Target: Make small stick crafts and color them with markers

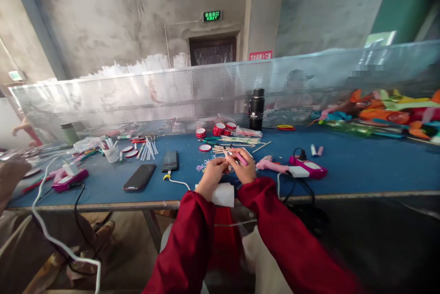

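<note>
Both my hands meet over the near edge of the blue table (360,165), arms in red sleeves. My right hand (244,168) is closed around a small pink stick (241,159) that pokes out past the fingers. My left hand (213,175) is curled and pinches the other end of the same small piece; what else it holds is too small to make out. A white sheet (224,194) lies under my wrists. A pink glue gun (273,164) rests just right of my hands.
Two dark phones (139,177) (170,160) lie to the left. Red tape rolls (218,129), wooden sticks (237,140) and a black flask (256,109) stand behind. A magenta power strip (309,167) lies right, another (68,180) left. Another person's hand (10,174) is at far left. Colourful material (388,113) piles at back right.
</note>
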Available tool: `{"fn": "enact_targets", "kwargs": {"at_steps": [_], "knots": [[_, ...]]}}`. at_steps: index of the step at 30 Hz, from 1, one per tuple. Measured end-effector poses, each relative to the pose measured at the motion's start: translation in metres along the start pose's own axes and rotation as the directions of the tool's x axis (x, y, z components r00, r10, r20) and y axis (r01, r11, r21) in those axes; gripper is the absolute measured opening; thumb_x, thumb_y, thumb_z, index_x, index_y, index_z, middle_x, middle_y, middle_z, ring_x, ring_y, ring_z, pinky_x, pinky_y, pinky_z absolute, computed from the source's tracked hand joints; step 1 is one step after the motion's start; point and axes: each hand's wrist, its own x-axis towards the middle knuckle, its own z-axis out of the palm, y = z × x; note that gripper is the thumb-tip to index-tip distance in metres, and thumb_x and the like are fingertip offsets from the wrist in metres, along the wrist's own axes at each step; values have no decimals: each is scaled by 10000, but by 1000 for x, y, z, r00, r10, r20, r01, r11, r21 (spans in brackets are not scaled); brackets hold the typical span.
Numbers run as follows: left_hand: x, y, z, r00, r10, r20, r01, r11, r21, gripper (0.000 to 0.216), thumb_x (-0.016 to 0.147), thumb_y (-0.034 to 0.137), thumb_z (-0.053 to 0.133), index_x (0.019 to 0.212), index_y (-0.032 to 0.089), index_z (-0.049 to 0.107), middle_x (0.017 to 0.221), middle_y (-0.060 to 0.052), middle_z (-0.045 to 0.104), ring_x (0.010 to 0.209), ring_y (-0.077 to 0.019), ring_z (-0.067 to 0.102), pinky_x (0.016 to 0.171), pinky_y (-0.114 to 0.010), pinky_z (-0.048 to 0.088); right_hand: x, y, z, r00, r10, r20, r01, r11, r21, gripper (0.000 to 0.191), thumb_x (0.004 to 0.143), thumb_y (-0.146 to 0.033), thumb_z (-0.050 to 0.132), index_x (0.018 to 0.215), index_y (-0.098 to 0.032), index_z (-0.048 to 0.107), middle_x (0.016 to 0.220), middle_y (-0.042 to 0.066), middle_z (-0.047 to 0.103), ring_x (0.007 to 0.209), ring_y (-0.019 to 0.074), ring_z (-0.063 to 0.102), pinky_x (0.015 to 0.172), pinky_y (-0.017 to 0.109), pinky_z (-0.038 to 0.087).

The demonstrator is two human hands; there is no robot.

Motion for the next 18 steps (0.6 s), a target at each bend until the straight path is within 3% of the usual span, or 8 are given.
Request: {"fn": "enact_targets", "kwargs": {"at_steps": [12,18], "knots": [[4,-6,-3,999,-46,-6,46,999,1,317,738,448,822,743,156,699,688,-23,653,581,-113,547,526,-240,270,-1,-4,0,1000,29,5,-29,1000,5,258,762,-497,757,907,-298,677,794,12,786,775,270,763,815,432,626],[4,-8,-4,998,-56,5,56,998,1,330,714,461,834,745,159,706,637,-18,620,572,-117,524,535,-244,264,-1,-2,-1,1000,20,19,-20,1000,6,227,774,-451,745,929,-305,665,811,6,798,802,283,781,852,448,622]]}}
